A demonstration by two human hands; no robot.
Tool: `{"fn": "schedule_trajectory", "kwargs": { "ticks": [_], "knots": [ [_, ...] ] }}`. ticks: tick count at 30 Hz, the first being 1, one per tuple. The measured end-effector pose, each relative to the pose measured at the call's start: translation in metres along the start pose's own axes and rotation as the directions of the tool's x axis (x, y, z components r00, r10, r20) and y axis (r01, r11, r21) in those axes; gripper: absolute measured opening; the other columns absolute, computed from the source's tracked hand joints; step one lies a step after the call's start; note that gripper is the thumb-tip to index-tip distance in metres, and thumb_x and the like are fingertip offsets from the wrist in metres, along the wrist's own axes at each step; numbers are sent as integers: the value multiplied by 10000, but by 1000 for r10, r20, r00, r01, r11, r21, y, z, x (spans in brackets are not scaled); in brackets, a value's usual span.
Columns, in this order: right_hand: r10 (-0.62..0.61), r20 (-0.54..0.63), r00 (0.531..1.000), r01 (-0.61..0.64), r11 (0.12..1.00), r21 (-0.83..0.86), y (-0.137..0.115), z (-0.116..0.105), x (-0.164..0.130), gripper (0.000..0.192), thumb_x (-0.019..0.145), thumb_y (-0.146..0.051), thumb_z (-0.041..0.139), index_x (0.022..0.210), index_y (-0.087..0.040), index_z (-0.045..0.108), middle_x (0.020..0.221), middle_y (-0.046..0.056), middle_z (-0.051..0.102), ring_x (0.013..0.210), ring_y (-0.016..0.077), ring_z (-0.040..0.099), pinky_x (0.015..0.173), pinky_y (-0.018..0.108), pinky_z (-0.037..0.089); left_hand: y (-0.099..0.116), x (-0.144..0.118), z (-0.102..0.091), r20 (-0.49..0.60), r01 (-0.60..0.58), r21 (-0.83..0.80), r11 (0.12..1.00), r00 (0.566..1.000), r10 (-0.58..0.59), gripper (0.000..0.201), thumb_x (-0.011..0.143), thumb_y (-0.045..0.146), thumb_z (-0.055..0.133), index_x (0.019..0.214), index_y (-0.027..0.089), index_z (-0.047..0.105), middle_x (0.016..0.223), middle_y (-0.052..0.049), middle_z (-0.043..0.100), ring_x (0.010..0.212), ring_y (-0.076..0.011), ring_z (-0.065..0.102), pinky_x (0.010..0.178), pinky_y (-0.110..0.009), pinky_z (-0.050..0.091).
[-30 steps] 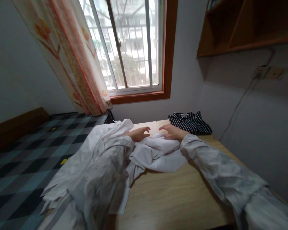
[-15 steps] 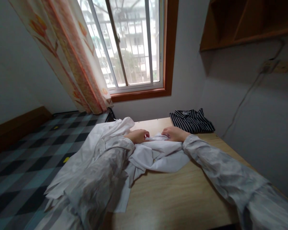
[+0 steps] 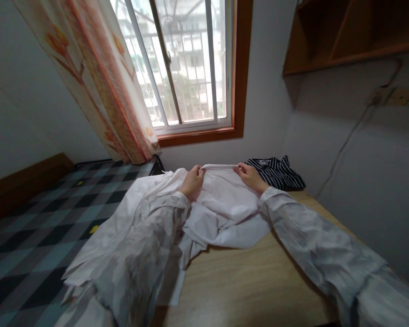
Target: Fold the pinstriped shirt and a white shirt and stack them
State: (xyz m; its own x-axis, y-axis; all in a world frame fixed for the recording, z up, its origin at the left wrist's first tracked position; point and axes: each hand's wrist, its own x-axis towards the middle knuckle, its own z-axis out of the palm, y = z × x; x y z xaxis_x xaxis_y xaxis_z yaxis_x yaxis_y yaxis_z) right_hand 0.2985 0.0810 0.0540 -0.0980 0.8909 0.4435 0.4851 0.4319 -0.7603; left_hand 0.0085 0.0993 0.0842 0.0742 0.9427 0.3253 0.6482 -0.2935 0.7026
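A crumpled white shirt (image 3: 221, 213) lies across the wooden table (image 3: 252, 281) and hangs off its left edge. My left hand (image 3: 192, 181) and my right hand (image 3: 248, 176) each pinch one end of a fold of the shirt and hold that edge lifted above the table. Between the two hands the cloth is stretched flat. Both forearms are in pale grey sleeves.
A folded dark shirt with white stripes (image 3: 276, 173) lies at the far right corner of the table. A bed with a checked blue cover (image 3: 37, 213) stands at the left. A window and a flowered curtain (image 3: 98, 81) are behind, a wooden shelf (image 3: 347, 36) upper right.
Both hands went from lying open on the shirt to closing on its cloth, then raised the gripped edge up off the table.
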Motion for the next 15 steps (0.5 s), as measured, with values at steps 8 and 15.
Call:
{"fn": "schedule_trajectory", "kwargs": {
  "ticks": [8, 15],
  "knots": [
    [96, 50, 994, -97, 995, 18, -1, -11, -10, 472, 976, -678, 559, 786, -246, 579, 731, -13, 569, 719, 190, 500, 668, 307, 376, -5, -13, -16, 105, -141, 53, 989, 985, 135, 309, 1003, 499, 572, 960, 216, 688, 883, -27, 730, 818, -201, 615, 728, -279, 422],
    [57, 137, 989, -64, 997, 50, 3, -3, -12, 540, 976, -750, 511, 814, -242, 601, 856, 24, 663, 861, 228, 605, 786, 318, 470, 1, -21, -15, -7, -24, 270, 963, 1000, 27, 407, 1101, 501, 459, 875, 256, 692, 869, -66, 759, 830, -240, 655, 719, -306, 362]
  ]
}}
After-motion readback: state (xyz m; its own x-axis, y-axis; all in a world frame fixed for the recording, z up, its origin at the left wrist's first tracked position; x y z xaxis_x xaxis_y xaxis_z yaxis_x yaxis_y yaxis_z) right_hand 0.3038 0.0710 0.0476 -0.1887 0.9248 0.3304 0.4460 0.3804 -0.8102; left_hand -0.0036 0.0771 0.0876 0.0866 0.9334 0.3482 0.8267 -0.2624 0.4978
